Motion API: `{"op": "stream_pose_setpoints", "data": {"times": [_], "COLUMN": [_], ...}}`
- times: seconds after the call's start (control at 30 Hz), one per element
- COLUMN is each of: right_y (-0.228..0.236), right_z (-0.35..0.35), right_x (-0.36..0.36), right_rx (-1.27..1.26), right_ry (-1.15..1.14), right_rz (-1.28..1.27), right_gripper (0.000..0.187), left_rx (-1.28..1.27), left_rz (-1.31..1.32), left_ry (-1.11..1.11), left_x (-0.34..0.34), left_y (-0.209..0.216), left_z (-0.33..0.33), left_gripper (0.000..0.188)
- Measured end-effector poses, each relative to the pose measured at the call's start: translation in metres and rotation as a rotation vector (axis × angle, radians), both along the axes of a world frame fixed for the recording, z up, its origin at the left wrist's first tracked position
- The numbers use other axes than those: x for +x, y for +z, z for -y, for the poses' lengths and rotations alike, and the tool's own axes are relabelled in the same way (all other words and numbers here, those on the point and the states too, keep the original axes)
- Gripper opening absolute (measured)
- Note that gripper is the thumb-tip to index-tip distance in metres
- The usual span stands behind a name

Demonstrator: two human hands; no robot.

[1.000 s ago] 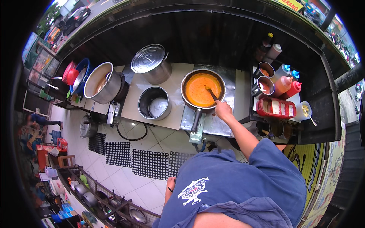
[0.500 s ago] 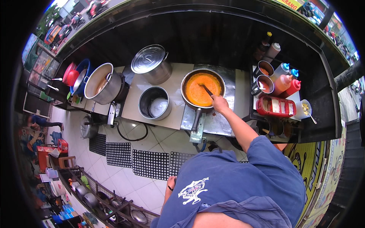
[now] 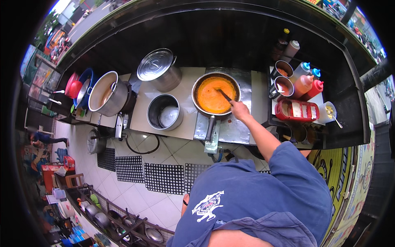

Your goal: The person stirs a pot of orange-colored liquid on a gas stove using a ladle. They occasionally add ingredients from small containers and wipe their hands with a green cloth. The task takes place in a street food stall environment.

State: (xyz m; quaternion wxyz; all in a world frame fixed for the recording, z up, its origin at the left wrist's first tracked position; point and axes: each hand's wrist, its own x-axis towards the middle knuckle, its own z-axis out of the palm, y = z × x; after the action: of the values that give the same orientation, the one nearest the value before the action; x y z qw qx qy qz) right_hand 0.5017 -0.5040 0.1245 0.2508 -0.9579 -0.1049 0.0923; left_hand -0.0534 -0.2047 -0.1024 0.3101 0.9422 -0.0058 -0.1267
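My right hand point(image 3: 240, 110) is closed around the end of a dark, long-handled stirring utensil point(image 3: 225, 95). The far end of the utensil dips into thick orange sauce point(image 3: 211, 100), so its shape there is hidden. This sauce fills much of a dark-rimmed frying pan point(image 3: 194, 95), whose black handle point(image 3: 210, 127) points toward me. The pan sits over a metal-topped burner. Low beside my body, only a sliver of my left hand point(image 3: 185, 198) shows near a dark wristband; the shirt hides its fingers.
Left of the pan stand an open, empty-looking pot point(image 3: 165, 112), a lidded steel pot point(image 3: 162, 72) and a large aluminium pot point(image 3: 108, 94). Sauce bottles point(image 3: 303, 86), metal cups and a red container point(image 3: 297, 111) crowd the right shelf. Black perforated mats point(image 3: 163, 178) lie on the tiles.
The utensil and my right hand have shifted slightly within the pan, still stirring the sauce. My left hand has slipped further behind my shirt. The whole view has turned a little.
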Motion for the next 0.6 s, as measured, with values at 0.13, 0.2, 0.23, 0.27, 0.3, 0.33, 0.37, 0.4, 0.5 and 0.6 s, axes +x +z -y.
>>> {"op": "stream_pose_setpoints", "data": {"times": [0.13, 0.2, 0.23, 0.27, 0.3, 0.33, 0.37, 0.4, 0.5, 0.6], "right_y": [0.01, 0.047, 0.061, 0.076, 0.091, 0.104, 0.109, 0.108, 0.075, 0.033], "right_z": [-0.013, -0.014, 0.002, 0.015, 0.021, 0.025, 0.024, 0.024, 0.009, -0.021], "right_x": [-0.015, -0.032, -0.037, -0.04, -0.042, -0.043, -0.043, -0.041, -0.024, -0.005], "right_rx": [0.055, 0.052, 0.036, 0.025, -0.019, -0.063, -0.108, -0.096, -0.022, 0.042], "right_ry": [0.15, 0.201, 0.195, 0.19, 0.221, 0.257, 0.295, 0.313, 0.312, 0.162], "right_rz": [-0.145, -0.159, -0.147, -0.138, -0.164, -0.187, -0.211, -0.213, -0.22, -0.17], "right_gripper": [0.034, 0.035, 0.034, 0.034, 0.034, 0.034, 0.034, 0.034, 0.033, 0.034], "left_rx": [-0.407, -0.427, -0.483, -0.533, -0.53, -0.501, -0.47, -0.439, -0.44, -0.484], "left_rz": [-0.279, -0.398, -0.433, -0.47, -0.456, -0.477, -0.503, -0.515, -0.494, -0.433], "left_ry": [0.761, 0.957, 0.999, 1.042, 1.034, 0.916, 0.798, 0.668, 0.649, 0.801], "left_x": [0.008, -0.013, 0.002, 0.01, 0.007, 0.001, -0.007, -0.008, -0.007, -0.001], "left_y": [-0.004, -0.015, -0.011, -0.006, -0.006, -0.008, -0.009, -0.011, -0.01, 0.003], "left_z": [0.002, 0.002, 0.006, 0.008, 0.007, 0.004, -0.002, -0.008, -0.01, -0.002], "left_gripper": [0.025, 0.028, 0.03, 0.031, 0.031, 0.031, 0.031, 0.031, 0.028, 0.025]}}
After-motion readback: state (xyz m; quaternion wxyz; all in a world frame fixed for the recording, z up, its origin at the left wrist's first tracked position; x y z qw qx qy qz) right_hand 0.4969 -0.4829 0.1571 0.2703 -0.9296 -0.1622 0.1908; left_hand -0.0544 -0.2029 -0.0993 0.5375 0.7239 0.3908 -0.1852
